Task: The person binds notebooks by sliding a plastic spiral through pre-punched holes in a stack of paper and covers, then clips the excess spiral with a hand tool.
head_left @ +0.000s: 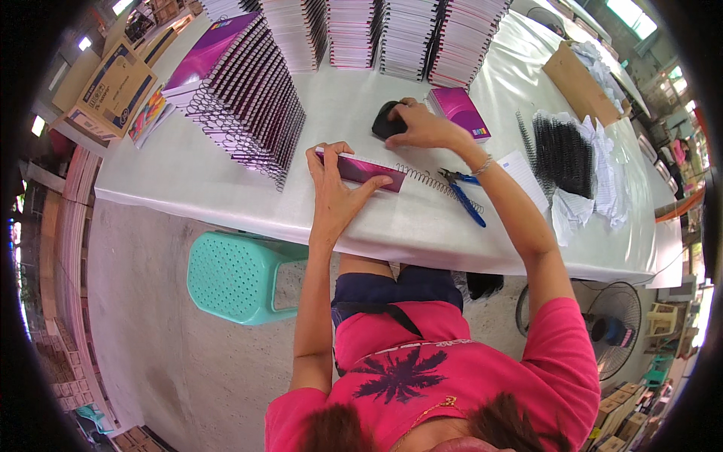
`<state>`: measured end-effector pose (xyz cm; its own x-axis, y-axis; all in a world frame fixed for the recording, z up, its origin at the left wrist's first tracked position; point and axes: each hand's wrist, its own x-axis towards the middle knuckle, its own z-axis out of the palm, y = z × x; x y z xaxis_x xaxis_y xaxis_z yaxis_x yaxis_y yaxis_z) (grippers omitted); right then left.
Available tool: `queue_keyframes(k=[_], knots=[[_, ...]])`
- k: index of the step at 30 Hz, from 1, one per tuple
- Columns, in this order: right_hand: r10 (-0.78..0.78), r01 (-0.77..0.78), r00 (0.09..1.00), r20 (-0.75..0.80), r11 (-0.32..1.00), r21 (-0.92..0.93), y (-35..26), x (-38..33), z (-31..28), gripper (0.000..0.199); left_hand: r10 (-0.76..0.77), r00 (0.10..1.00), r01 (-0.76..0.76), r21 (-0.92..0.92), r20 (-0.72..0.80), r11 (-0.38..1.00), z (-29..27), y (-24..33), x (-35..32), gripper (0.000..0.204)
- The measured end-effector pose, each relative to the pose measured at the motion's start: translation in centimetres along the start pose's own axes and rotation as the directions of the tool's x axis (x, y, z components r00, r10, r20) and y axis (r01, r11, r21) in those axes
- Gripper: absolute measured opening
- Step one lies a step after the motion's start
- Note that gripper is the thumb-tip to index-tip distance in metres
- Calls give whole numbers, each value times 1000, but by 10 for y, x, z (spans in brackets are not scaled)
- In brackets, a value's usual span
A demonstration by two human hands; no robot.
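Observation:
My left hand (331, 192) grips a small purple-covered notebook (370, 173) standing on its edge on the table, thumb on the near face and fingers on the far side. From the notebook's right end a long dark wire coil (425, 178) sticks out across the table. Just beyond the notebook, my right hand (428, 129) has its thumb and fingers around a rounded black object (385, 122) whose kind I cannot make out. Blue-handled cutting pliers (468, 205) lie by the coil's free end, under my right forearm.
A tall stack of coil-bound purple notebooks (252, 98) stands at left, with more stacks (407, 38) along the back. Another purple notebook (461, 113) lies beyond my right hand. Black coils (561, 154) rest on crumpled paper at right. A green stool (233, 275) and fan (614, 328) flank me.

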<state>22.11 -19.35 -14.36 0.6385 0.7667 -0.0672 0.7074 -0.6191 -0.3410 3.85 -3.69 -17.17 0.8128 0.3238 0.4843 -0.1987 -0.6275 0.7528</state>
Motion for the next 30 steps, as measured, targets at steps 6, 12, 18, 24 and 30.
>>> queue_keyframes(k=[6,12,18,24,30], knots=[[-153,-76,970,186,539,839,8,-56,-23,71,-23,1000,23,-1,-21,1000,1,0,-1,74],[-330,19,930,164,487,873,11,-91,-25,64,-32,999,32,-2,-2,999,4,1,1,75],[-170,-6,975,142,621,784,-20,-100,-29,53,-40,999,40,-25,28,999,-2,0,-1,76],[118,-81,976,-184,977,198,-17,-90,9,59,-1,999,1,-10,53,1000,0,0,2,74],[44,-19,998,-44,892,452,-8,-99,2,65,-9,998,16,-101,67,995,1,-1,3,77]])
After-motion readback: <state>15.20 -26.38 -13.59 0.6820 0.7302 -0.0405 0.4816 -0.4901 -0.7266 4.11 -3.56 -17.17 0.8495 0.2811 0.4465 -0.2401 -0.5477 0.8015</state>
